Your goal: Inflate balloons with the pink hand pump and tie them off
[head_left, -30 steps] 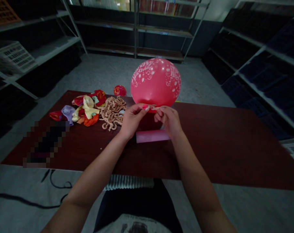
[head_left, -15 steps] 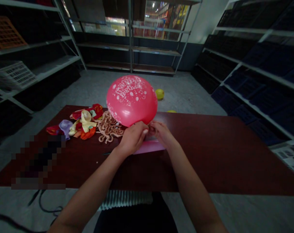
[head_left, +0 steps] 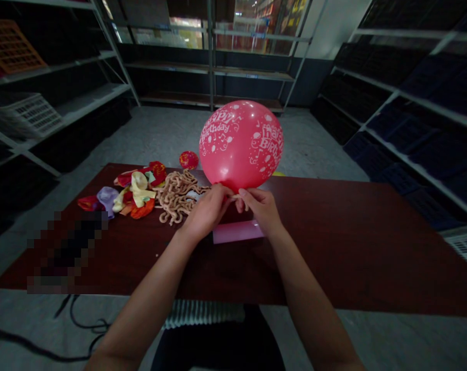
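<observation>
An inflated red balloon (head_left: 239, 149) with white "Happy Birthday" print stands upright above the table, its neck end toward me. My left hand (head_left: 213, 206) is closed at the base of the balloon, fingertips pinching near its neck. From the other side, my right hand (head_left: 261, 207) pinches at the same spot, thumb and fingers together. A short tan strand shows between the fingertips; the neck itself is mostly hidden. Below the hands lies a pink tube (head_left: 237, 233), partly covered by my right hand.
Left of my hands, a heap of tan cords (head_left: 177, 198) lies beside several deflated balloons (head_left: 140, 190) on the dark red table (head_left: 333, 247). A small red balloon (head_left: 189, 160) shows behind the table. Shelves (head_left: 252, 74) surround the area; a blurred patch covers the table's left.
The balloon has swung up and to the right, from tilted leftward to upright. Both hands stay at its neck. The small red balloon behind has come into view.
</observation>
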### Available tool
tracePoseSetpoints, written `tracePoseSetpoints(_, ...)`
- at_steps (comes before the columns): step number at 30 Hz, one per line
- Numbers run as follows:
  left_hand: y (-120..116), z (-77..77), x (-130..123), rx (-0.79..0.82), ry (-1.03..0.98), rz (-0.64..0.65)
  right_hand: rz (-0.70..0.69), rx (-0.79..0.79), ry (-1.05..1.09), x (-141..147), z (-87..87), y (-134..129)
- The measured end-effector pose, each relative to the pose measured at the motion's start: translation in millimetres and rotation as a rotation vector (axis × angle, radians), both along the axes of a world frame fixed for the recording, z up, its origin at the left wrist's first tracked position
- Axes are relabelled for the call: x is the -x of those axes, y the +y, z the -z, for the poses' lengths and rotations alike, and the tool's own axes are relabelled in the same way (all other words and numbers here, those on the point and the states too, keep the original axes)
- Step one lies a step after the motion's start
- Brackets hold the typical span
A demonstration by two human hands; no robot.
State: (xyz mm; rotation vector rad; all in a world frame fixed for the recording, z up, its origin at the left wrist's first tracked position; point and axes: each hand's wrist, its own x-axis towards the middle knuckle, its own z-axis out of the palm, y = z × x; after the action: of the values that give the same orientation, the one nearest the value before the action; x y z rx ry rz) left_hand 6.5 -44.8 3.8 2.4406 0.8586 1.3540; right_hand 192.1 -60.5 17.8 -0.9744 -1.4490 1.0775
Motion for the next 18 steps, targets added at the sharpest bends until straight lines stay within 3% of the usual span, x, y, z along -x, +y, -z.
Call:
tracePoseSetpoints(8,1,3.6,-5,0.249,-0.387,-0.020,-0.137,0.100,0.157,0,6.2,7)
tracePoseSetpoints(13,6,7.3,-13,0.607,-0.658,0.135,-0.071,0.071,-0.013,-3,7.1,7)
tracePoseSetpoints(18,8,8.0,-15,0.731,-0.729,0.204,-0.037,0.034,-0.093,-3,9.0,6)
